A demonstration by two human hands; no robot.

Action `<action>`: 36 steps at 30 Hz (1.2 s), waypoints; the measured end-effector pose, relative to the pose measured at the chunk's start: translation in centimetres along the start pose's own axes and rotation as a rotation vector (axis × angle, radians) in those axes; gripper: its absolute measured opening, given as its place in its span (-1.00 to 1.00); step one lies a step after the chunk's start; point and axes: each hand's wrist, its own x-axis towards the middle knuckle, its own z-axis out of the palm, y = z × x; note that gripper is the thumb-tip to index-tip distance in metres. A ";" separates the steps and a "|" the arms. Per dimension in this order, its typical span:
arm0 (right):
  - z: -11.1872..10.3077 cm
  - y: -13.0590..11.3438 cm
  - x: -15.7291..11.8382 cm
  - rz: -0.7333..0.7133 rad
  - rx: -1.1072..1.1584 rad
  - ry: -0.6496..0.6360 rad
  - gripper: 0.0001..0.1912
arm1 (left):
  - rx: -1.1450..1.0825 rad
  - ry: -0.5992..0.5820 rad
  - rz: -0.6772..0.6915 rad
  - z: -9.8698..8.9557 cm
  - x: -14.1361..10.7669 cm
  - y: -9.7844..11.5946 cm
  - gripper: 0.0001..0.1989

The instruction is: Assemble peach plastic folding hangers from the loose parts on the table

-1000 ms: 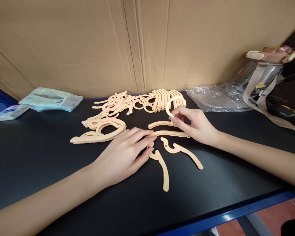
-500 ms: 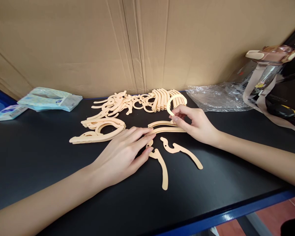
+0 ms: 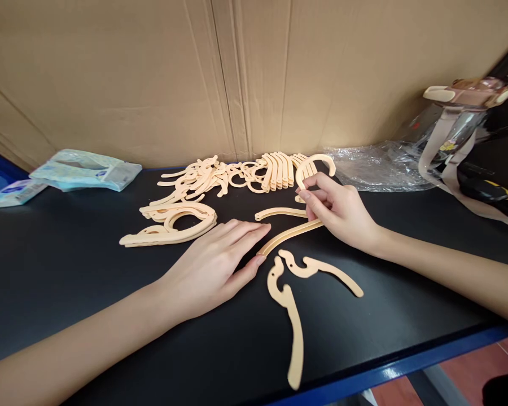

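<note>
In a pinch between thumb and fingers, my right hand (image 3: 336, 208) holds a beige hanger hook (image 3: 317, 160), its curve raised above the table. My left hand (image 3: 220, 256) lies with fingers stretched out, and its thumb tip touches the near end of a long grooved hanger arm (image 3: 285, 234). That arm's far end runs under my right hand. Behind it lies another curved hanger arm (image 3: 277, 212), partly covered by my right fingers. Two flat hanger pieces with curved necks, a left piece (image 3: 294, 327) and a right piece (image 3: 332, 270), lie in front of my hands.
Folded beige hangers (image 3: 169, 225) are stacked left of my hands. A pile of loose hanger parts (image 3: 203, 177) and a row of hanger arms (image 3: 278, 171) lie behind. A blue tissue pack (image 3: 84, 169), clear plastic bag (image 3: 372, 169) and strapped bottle (image 3: 461, 118) stand around the black table (image 3: 385, 349).
My right hand has shifted slightly right with the hook. The two flat pieces have slid toward me and right. The grooved arm now slants, its left end nearer me at my left thumb.
</note>
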 end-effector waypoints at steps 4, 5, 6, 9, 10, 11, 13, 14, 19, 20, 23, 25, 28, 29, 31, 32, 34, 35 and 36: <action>0.0 0.3 0.2 0.040 0.022 0.027 -0.84 | -0.017 -0.006 0.002 -0.1 0.1 0.0 -0.61; 0.0 0.3 0.2 0.047 0.031 0.026 -0.84 | -0.025 -0.002 0.018 -0.1 0.1 -0.1 -0.62; 0.0 0.3 0.2 0.051 0.044 0.023 -0.83 | -0.031 0.002 0.039 -0.1 0.2 -0.1 -0.63; 0.0 0.0 0.0 0.062 0.106 0.008 -0.81 | -0.035 -0.001 0.087 -0.1 0.2 -0.2 -0.65; 0.0 -0.1 0.0 0.069 0.132 0.005 -0.81 | -0.037 -0.004 0.084 0.0 0.2 -0.2 -0.66; 0.0 -0.3 -0.1 0.077 0.154 0.003 -0.80 | -0.042 -0.009 0.072 0.0 0.2 -0.2 -0.67; 0.0 -0.6 -0.3 0.097 0.183 0.003 -0.79 | -0.060 -0.015 0.047 0.0 0.2 -0.2 -0.70; 0.0 -0.7 -0.3 0.109 0.189 0.004 -0.78 | -0.067 -0.016 0.038 0.0 0.2 -0.1 -0.71; 0.1 -0.5 -0.2 0.177 0.211 0.039 -0.74 | -0.062 -0.030 0.041 -0.1 0.2 -0.2 -0.66; 0.1 -0.5 -0.2 0.191 0.215 0.044 -0.73 | -0.063 -0.031 0.043 -0.1 0.2 -0.2 -0.63; 0.2 -0.4 0.0 0.209 0.222 0.055 -0.73 | -0.072 -0.025 0.050 0.0 0.1 -0.3 -0.60; 0.2 -0.5 0.0 0.202 0.229 0.066 -0.74 | -0.060 -0.008 0.059 0.0 0.1 -0.3 -0.67; 0.2 -0.5 -0.1 0.180 0.258 0.074 -0.76 | -0.001 0.050 0.048 0.1 0.1 -0.2 -0.84; 0.2 -0.6 -0.2 0.169 0.277 0.069 -0.76 | 0.021 0.077 0.041 0.1 0.1 -0.1 -0.86; 0.2 -0.6 -0.4 0.143 0.312 0.050 -0.78 | 0.058 0.133 0.036 0.1 0.1 0.0 -0.88; 0.2 -0.7 -0.5 0.130 0.321 0.040 -0.79 | 0.074 0.152 0.036 0.1 0.1 0.0 -0.88; 0.1 -0.8 -0.7 0.105 0.318 0.035 -0.81 | 0.106 0.158 0.034 0.2 0.1 0.0 -0.86; 0.1 -1.0 -0.8 0.095 0.309 0.036 -0.82 | 0.119 0.146 0.032 0.2 0.2 0.0 -0.84; 0.1 -1.1 -0.9 0.087 0.301 0.035 -0.82 | 0.127 0.128 0.031 0.2 0.2 0.0 -0.84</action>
